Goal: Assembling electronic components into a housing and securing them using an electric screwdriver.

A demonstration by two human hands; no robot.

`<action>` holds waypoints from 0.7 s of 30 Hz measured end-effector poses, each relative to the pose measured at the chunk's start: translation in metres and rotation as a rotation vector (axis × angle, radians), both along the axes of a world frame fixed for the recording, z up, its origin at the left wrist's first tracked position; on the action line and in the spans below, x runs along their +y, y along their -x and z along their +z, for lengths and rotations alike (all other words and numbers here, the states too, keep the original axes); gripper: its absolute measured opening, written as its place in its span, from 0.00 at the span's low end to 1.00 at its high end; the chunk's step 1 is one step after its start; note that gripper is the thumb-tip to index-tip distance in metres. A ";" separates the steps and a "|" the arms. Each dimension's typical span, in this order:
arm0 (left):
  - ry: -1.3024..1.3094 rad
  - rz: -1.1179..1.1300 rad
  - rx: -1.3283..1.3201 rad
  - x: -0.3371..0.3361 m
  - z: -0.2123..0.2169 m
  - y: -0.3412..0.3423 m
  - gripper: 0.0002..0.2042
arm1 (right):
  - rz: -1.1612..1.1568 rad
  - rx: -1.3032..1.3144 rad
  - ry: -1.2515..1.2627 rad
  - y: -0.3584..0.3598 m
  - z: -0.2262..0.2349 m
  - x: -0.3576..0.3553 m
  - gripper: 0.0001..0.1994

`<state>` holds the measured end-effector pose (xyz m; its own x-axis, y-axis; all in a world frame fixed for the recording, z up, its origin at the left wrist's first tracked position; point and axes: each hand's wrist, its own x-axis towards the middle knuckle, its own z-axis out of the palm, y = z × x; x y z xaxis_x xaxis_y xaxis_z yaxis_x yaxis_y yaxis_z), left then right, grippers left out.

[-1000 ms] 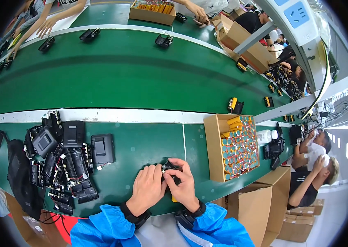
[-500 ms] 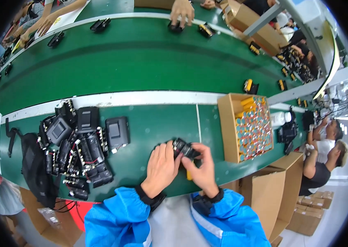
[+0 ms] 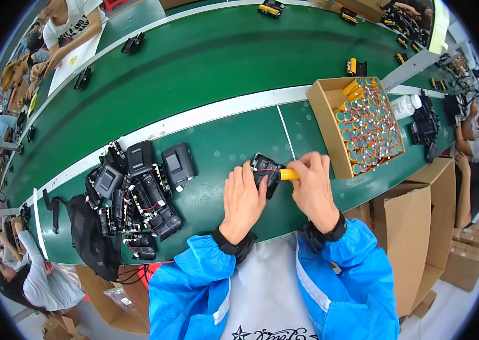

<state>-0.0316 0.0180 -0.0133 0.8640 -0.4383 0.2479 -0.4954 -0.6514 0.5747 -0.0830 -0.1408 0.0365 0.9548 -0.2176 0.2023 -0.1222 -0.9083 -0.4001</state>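
My left hand (image 3: 243, 198) is closed on a black plastic housing (image 3: 266, 170) above the green bench, its fingers along the left side. In my right hand (image 3: 314, 190) a yellow cylindrical battery (image 3: 289, 174) is pinched, one end against the housing's right side. Thin red wire shows in the housing. To the left lies a pile of similar black housings (image 3: 150, 192), some with wires and small white parts. At the right stands a cardboard box (image 3: 323, 124) of upright yellow batteries (image 3: 367, 136) with red wires.
Beyond a white rail (image 3: 194, 117) runs a green conveyor (image 3: 194, 73) with scattered black-and-yellow units. A black bag (image 3: 89, 232) lies left of the pile. A white bottle (image 3: 405, 106) stands right of the battery box. Open cartons (image 3: 401, 238) stand below the bench; other people sit around.
The battery, earlier mostly under my right hand, now shows held sideways against the housing. My right hand has moved to the housing's right side. The whole view has shifted and tilted.
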 end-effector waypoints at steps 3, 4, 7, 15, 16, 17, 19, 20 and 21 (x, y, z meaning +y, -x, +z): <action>-0.012 0.008 0.009 -0.005 0.004 0.002 0.23 | -0.043 -0.140 0.053 -0.008 -0.011 -0.002 0.15; -0.011 0.013 0.022 -0.006 0.005 0.003 0.23 | -0.074 -0.141 -0.049 -0.009 -0.018 -0.002 0.15; -0.016 0.026 0.028 -0.010 0.007 0.005 0.23 | -0.140 -0.145 -0.256 -0.009 -0.032 -0.002 0.16; -0.036 0.049 0.009 -0.013 0.004 0.004 0.23 | -0.122 -0.194 -0.389 -0.002 -0.032 0.001 0.16; -0.039 0.051 -0.004 -0.013 0.002 0.004 0.23 | -0.097 -0.223 -0.387 0.002 -0.028 0.003 0.15; -0.042 0.053 -0.017 -0.013 0.001 0.003 0.23 | -0.072 -0.251 -0.384 0.004 -0.021 0.005 0.15; -0.044 0.048 -0.018 -0.014 0.001 0.003 0.23 | -0.048 -0.278 -0.387 0.007 -0.021 0.005 0.15; -0.043 0.044 -0.022 -0.014 0.002 0.003 0.23 | -0.043 -0.252 -0.400 0.009 -0.024 0.002 0.16; -0.042 0.040 -0.025 -0.013 0.002 0.003 0.23 | -0.038 -0.226 -0.414 0.011 -0.025 -0.001 0.16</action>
